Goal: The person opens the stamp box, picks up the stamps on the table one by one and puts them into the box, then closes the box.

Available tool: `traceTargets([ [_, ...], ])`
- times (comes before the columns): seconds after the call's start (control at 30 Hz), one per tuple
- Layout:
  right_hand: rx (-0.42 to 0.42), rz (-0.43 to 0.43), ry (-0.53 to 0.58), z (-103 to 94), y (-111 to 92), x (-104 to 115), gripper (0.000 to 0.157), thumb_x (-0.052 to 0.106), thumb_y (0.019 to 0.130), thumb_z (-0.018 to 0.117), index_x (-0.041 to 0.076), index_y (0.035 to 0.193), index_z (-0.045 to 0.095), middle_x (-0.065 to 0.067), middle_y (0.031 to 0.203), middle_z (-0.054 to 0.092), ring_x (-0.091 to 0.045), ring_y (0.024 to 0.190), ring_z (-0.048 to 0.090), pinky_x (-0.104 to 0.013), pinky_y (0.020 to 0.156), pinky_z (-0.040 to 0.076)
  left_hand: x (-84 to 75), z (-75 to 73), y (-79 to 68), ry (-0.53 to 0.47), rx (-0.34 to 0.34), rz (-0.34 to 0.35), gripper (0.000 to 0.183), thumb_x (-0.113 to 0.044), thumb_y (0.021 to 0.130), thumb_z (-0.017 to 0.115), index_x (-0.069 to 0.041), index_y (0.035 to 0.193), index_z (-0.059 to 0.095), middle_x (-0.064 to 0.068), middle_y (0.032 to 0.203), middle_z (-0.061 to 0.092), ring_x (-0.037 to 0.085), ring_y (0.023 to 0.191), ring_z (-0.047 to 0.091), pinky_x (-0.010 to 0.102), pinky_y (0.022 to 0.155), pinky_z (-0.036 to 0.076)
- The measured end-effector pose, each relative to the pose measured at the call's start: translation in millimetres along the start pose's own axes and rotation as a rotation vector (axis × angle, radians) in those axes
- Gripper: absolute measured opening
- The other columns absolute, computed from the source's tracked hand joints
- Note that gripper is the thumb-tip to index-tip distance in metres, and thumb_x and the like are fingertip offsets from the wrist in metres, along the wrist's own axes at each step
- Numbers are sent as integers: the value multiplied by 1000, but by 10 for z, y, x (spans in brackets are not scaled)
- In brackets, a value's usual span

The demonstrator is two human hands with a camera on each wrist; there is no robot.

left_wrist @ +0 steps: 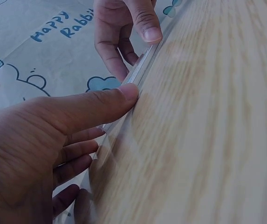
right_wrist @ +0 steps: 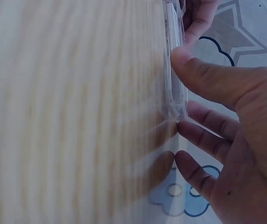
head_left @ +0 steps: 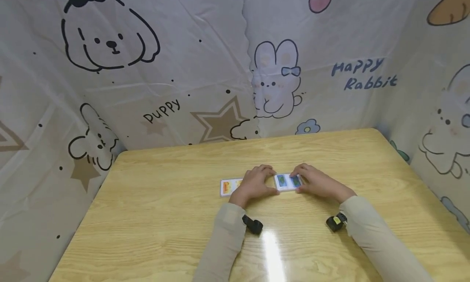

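A flat clear-edged case (head_left: 287,188) showing two blue-and-green pictures on white lies on the wooden table between both hands. My left hand (head_left: 254,185) holds its left end, the thumb at the near corner and a fingertip at the far corner. At the right end my right hand (head_left: 318,184) grips it, thumb along the near edge and a finger over the top. In the right wrist view the case's transparent side (right_wrist: 174,88) shows beside the thumb. Left of it lies another flat white piece (head_left: 226,187) with orange pictures, partly hidden behind the left hand.
The light wooden table (head_left: 165,216) reflects a bright streak of light near its front. Patterned cloth (head_left: 205,69) with cartoon animals hangs around the back and sides. Each wrist carries a small black camera, the left one (head_left: 253,225) and the right one (head_left: 335,222).
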State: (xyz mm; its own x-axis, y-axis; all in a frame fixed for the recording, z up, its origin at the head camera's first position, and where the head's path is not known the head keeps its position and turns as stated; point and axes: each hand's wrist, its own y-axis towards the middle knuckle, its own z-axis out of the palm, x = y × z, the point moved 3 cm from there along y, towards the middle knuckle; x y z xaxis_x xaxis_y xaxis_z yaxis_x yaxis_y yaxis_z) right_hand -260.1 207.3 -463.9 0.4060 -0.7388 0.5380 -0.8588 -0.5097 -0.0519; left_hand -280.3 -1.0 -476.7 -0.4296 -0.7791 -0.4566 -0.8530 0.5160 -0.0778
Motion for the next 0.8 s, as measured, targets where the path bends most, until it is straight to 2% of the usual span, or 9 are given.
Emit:
traceTargets([
  [0.3, 6, 14, -6, 23, -23, -35, 42, 21, 87, 72, 7, 124, 59, -22, 135, 51, -42, 125, 47, -60, 104, 39, 8, 52, -7, 2, 20, 5, 65, -51, 81, 72, -21, 136, 55, -3, 150, 43, 20, 136, 41, 44, 111, 34],
  [0.43, 0, 45, 4, 11, -44, -39, 48, 23, 85, 73, 7, 128, 57, -21, 136, 50, -40, 124, 47, -59, 103, 40, -16, 48, 1, 5, 23, 7, 67, -51, 82, 72, -20, 138, 53, -3, 151, 42, 20, 137, 40, 43, 112, 33],
  [0.63, -35, 68, 8, 9, -80, -15, 65, 32, 88, 70, 2, 140, 46, -25, 141, 45, -42, 128, 46, -59, 105, 38, -26, 6, -12, -46, 57, -5, 76, -51, 83, 70, -20, 146, 42, 1, 157, 32, 24, 144, 32, 48, 116, 26],
  [0.73, -60, 73, 17, 18, -117, 6, 72, 36, 90, 67, 1, 145, 38, -27, 146, 39, -45, 134, 39, -61, 109, 33, -14, -47, -55, -98, 55, 11, 76, -52, 86, 67, -20, 149, 38, 2, 160, 27, 25, 146, 29, 54, 118, 23],
  [0.8, -73, 85, 40, 19, -149, 22, 75, 38, 91, 65, 1, 148, 33, -27, 150, 34, -47, 137, 33, -62, 110, 29, -1, -96, -94, -120, 31, 31, 74, -52, 88, 64, -20, 149, 37, 0, 160, 28, 24, 146, 29, 56, 118, 22],
])
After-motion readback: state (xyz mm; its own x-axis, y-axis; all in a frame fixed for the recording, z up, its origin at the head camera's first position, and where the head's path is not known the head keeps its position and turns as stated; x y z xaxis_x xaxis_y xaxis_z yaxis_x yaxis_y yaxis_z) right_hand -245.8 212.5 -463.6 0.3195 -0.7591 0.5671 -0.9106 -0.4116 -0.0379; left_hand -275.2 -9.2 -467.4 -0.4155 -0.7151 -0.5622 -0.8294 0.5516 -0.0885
